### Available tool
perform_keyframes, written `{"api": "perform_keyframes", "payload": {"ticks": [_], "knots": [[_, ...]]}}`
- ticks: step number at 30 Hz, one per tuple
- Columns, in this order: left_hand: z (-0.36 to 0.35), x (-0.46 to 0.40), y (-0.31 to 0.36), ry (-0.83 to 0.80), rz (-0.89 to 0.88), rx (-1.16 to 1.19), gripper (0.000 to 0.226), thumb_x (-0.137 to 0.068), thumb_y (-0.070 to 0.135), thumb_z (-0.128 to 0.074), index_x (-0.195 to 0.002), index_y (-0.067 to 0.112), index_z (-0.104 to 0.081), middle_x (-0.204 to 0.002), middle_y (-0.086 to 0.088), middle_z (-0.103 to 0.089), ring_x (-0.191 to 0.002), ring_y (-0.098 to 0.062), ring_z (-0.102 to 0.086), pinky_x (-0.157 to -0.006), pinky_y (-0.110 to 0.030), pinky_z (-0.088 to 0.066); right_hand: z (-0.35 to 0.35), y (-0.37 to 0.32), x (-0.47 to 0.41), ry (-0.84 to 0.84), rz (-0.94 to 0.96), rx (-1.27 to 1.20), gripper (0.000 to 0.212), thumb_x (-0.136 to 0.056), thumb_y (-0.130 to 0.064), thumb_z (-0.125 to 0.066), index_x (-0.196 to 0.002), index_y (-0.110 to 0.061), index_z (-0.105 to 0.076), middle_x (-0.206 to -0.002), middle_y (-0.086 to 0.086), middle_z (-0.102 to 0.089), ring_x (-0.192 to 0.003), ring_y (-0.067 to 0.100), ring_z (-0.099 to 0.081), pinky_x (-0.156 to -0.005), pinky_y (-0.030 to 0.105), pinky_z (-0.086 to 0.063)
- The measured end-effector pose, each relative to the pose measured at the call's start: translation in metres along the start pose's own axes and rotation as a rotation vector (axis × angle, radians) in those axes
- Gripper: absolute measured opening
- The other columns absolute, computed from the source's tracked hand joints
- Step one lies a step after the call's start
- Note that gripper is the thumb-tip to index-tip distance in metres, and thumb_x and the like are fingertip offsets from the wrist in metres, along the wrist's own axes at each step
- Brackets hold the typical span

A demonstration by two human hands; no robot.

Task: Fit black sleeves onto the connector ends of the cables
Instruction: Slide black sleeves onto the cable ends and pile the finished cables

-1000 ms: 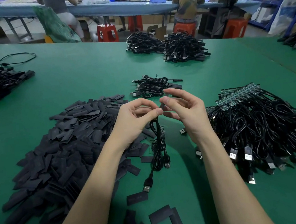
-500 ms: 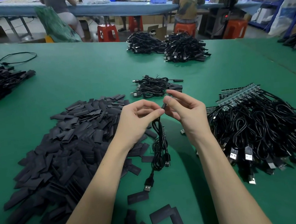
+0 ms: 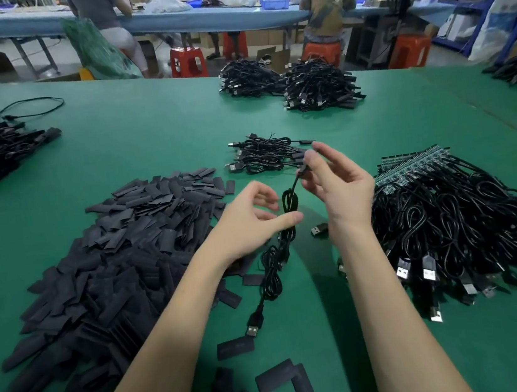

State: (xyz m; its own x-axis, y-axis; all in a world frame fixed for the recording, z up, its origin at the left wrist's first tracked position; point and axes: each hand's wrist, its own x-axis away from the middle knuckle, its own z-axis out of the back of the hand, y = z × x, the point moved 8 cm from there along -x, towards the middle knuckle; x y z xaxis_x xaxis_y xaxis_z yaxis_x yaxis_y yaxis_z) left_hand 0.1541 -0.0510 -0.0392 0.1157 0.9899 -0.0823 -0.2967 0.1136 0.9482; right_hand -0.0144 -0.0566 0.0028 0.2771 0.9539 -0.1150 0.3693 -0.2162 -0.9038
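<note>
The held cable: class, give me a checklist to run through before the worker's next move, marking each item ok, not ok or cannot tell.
1. Right hand pinches the top end of the cable: ok.
2. Left hand touches the bundle, thumb against it: ok.
3. Sleeve fully seated on the pinched end: cannot tell, fingers hide it.
4. USB plug hangs free, near a loose sleeve: ok.
5. Sleeve pile within reach on the left: ok.
6. Small pile of cables just beyond the hands: ok.
</note>
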Motion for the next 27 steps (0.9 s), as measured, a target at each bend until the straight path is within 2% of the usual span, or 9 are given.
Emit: {"api": "perform_keyframes", "payload": {"ticks": [4,7,9,12,15,19,20,23,27], "knots": [[-0.013,0.0,0.002,-0.048,-0.044,0.088,0.01,-0.078,0.035,-0.079,-0.081,0.032,-0.07,-0.082,0.004,-0.075,-0.079,-0.013,-0.072,-0.083,-0.03,-0.057,0.008,-0.01,-0.004,0.026,0.007,-0.04,0.021,-0.09,-0.008,-0.076,-0.11,-0.007,-0.075,-0.091,0.01,-0.073,-0.077,0.017,-0.064,-0.067,0.024,-0.058],[-0.014,0.0,0.006,-0.023,-0.018,0.227,0.011,-0.08,0.034,-0.079,-0.082,0.028,-0.069,-0.081,0.002,-0.074,-0.077,-0.017,-0.071,-0.075,-0.029,-0.059,0.012,-0.015,-0.007,0.039,0.013,-0.075,0.016,-0.091,-0.006,-0.074,-0.107,-0.008,-0.074,-0.086,0.009,-0.073,-0.081,0.023,-0.065,-0.065,0.023,-0.058],[-0.017,-0.001,0.008,-0.031,0.007,0.233,0.031,-0.07,0.046,-0.082,-0.09,0.028,-0.067,-0.085,0.007,-0.075,-0.077,-0.012,-0.071,-0.07,-0.022,-0.057,0.016,-0.017,-0.008,0.066,0.015,-0.106,0.017,-0.091,-0.006,-0.074,-0.108,-0.006,-0.073,-0.083,0.008,-0.072,-0.079,0.023,-0.066,-0.063,0.023,-0.058],[-0.025,-0.007,0.012,-0.083,0.0,0.098,0.032,-0.07,0.042,-0.085,-0.093,0.031,-0.065,-0.087,0.008,-0.074,-0.078,-0.008,-0.07,-0.071,-0.021,-0.054,0.018,-0.019,-0.009,0.069,0.016,-0.116,0.021,-0.092,-0.005,-0.073,-0.113,-0.002,-0.071,-0.081,0.006,-0.073,-0.076,0.021,-0.068,-0.066,0.025,-0.06],[-0.018,-0.03,0.02,-0.101,-0.032,-0.068,0.023,-0.083,0.026,-0.082,-0.098,0.026,-0.064,-0.098,0.006,-0.072,-0.086,-0.003,-0.069,-0.084,-0.02,-0.052,0.025,-0.019,-0.013,0.073,-0.011,-0.087,0.034,-0.094,-0.006,-0.071,-0.127,-0.005,-0.064,-0.088,0.004,-0.075,-0.086,0.024,-0.072,-0.079,0.029,-0.062],[0.022,-0.086,0.043,0.108,-0.121,-0.38,0.017,-0.086,0.018,-0.076,-0.097,0.023,-0.065,-0.088,0.011,-0.068,-0.073,0.011,-0.06,-0.08,-0.022,-0.05,0.038,-0.014,-0.02,0.087,-0.108,-0.006,0.049,-0.095,-0.014,-0.07,-0.14,-0.014,-0.05,-0.108,0.0,-0.064,-0.103,0.023,-0.073,-0.085,0.025,-0.06],[0.027,-0.099,0.049,0.144,-0.138,-0.501,0.016,-0.086,0.018,-0.074,-0.098,0.024,-0.065,-0.087,0.01,-0.068,-0.075,0.008,-0.061,-0.081,-0.025,-0.051,0.038,-0.012,-0.021,0.088,-0.132,-0.006,0.048,-0.096,-0.014,-0.069,-0.139,-0.014,-0.05,-0.11,0.0,-0.064,-0.105,0.024,-0.073,-0.086,0.027,-0.06],[0.025,-0.13,0.05,0.156,-0.152,-0.844,0.018,-0.088,0.018,-0.068,-0.104,0.025,-0.064,-0.101,0.003,-0.069,-0.097,-0.02,-0.063,-0.081,-0.032,-0.051,0.036,-0.005,-0.022,0.062,-0.183,0.043,0.035,-0.096,-0.013,-0.068,-0.129,-0.01,-0.057,-0.106,0.001,-0.066,-0.107,0.028,-0.072,-0.085,0.028,-0.061],[0.022,-0.15,0.027,0.151,-0.095,-1.027,0.022,-0.093,0.014,-0.06,-0.114,0.02,-0.059,-0.117,-0.006,-0.063,-0.108,-0.03,-0.059,-0.079,-0.033,-0.043,0.032,0.003,-0.02,-0.014,-0.218,0.177,0.024,-0.094,-0.014,-0.07,-0.118,-0.009,-0.065,-0.098,0.002,-0.069,-0.102,0.028,-0.073,-0.081,0.027,-0.061]]}}
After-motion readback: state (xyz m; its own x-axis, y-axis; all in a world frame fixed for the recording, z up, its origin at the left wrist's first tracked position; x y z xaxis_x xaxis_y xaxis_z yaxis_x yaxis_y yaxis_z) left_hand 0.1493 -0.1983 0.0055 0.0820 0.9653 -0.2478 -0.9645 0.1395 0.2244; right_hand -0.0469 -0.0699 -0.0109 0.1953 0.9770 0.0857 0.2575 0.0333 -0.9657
